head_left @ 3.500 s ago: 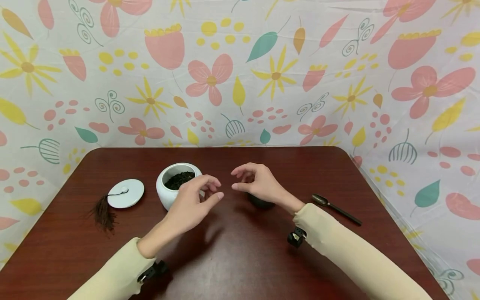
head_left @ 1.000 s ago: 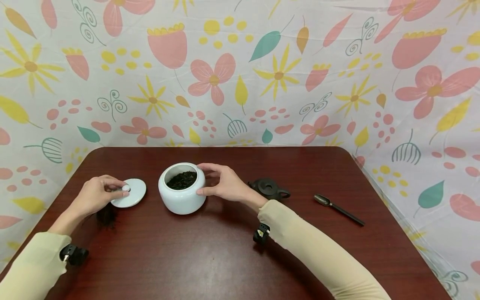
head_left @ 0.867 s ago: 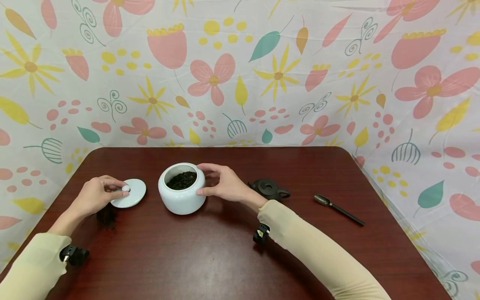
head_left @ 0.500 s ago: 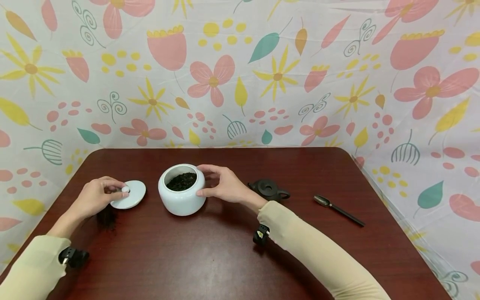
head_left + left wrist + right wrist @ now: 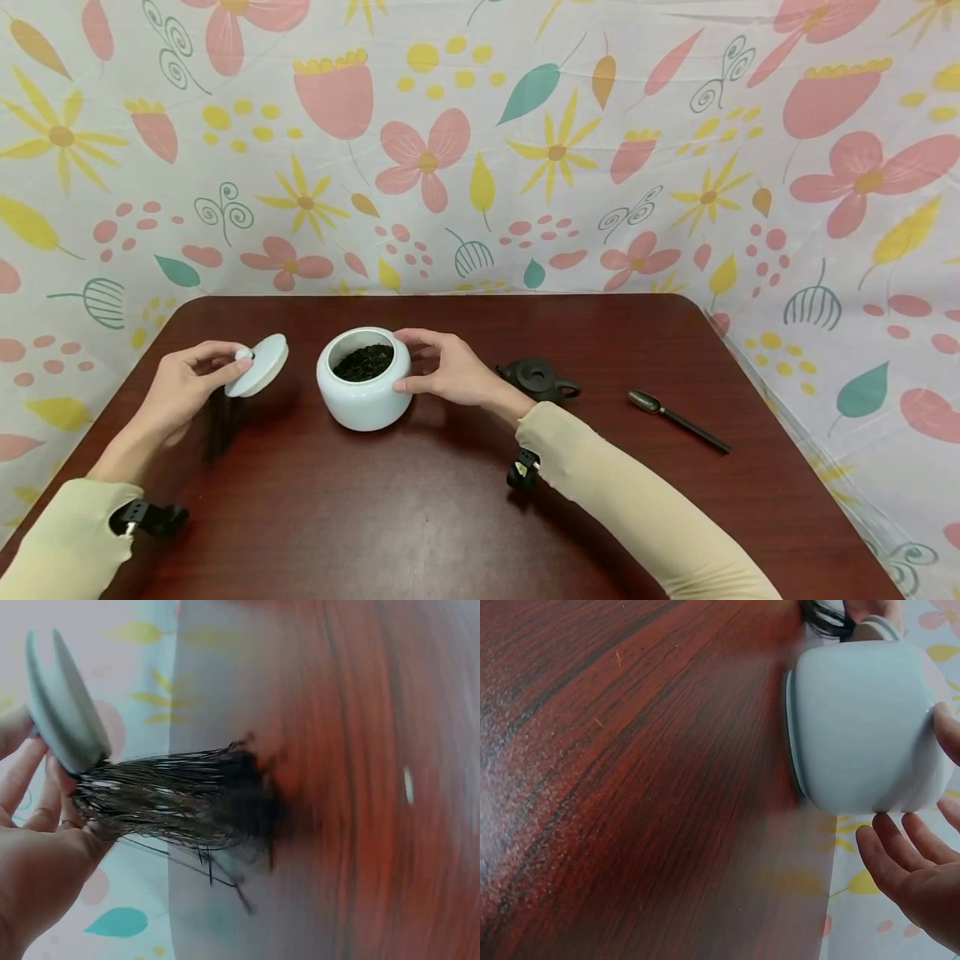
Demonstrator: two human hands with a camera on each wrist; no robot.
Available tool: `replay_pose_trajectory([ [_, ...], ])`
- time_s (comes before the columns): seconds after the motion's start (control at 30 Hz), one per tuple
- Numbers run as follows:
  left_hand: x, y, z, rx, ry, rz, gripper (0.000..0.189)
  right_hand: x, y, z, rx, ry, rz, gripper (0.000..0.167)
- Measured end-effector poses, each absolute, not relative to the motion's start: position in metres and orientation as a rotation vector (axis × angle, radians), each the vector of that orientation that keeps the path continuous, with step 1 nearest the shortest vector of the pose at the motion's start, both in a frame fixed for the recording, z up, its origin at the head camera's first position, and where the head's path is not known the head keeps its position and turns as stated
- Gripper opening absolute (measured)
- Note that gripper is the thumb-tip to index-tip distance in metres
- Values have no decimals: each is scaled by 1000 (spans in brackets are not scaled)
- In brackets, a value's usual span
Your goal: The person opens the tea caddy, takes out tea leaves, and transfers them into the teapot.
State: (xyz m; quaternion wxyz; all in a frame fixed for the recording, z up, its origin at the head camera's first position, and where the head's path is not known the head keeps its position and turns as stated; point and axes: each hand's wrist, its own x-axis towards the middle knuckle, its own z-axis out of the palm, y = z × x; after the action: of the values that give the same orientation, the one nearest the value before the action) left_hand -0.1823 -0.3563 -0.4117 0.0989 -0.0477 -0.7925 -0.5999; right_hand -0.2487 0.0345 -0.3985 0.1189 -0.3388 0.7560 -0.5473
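Observation:
In the head view my left hand (image 5: 178,385) pinches the knob of a white round lid (image 5: 262,367), held tilted above the table at the left. A dark tassel (image 5: 222,427) hangs from it, and the left wrist view shows the tassel's strands (image 5: 172,795) close up. Right of the lid stands a white ceramic jar (image 5: 363,406), uncovered, with dark dried tea leaves (image 5: 364,363) inside. My right hand (image 5: 457,372) holds the jar's right side, thumb in front and fingers behind. In the right wrist view, fingertips touch the jar wall (image 5: 862,727).
A small dark teapot (image 5: 536,377) stands behind my right forearm, partly hidden by it. Farther right lies a dark tea scoop (image 5: 677,421) with a long handle. The brown wooden table (image 5: 420,517) meets a flowered cloth (image 5: 480,167) at its back edge.
My left hand, which reached the lid knob earlier, has just lifted the lid off the table and tilted it. The right hand moved from near the teapot onto the jar earlier and stays there.

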Motion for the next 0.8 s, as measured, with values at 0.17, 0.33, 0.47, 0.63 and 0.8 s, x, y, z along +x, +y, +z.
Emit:
replay_pose_trajectory([
  [0.17, -180, -347, -406, -165, -2068, -2155, 21, -249, 34, -399, -990, 2215, -1600, 66],
  [0.33, -180, -337, -397, -239, -2012, -2257, 23, -248, 34, -399, -987, 2211, -1607, 66],
  [0.47, -181, -326, -389, -323, -2036, -2235, 23, -249, 35, -400, -975, 2210, -1612, 66],
  [0.63, -183, -312, -380, -416, -2168, -2066, 17, -248, 35, -401, -958, 2195, -1623, 67],
  [0.8, -185, -299, -370, -434, -2334, -1849, 19, -248, 35, -401, -954, 2185, -1630, 67],
])
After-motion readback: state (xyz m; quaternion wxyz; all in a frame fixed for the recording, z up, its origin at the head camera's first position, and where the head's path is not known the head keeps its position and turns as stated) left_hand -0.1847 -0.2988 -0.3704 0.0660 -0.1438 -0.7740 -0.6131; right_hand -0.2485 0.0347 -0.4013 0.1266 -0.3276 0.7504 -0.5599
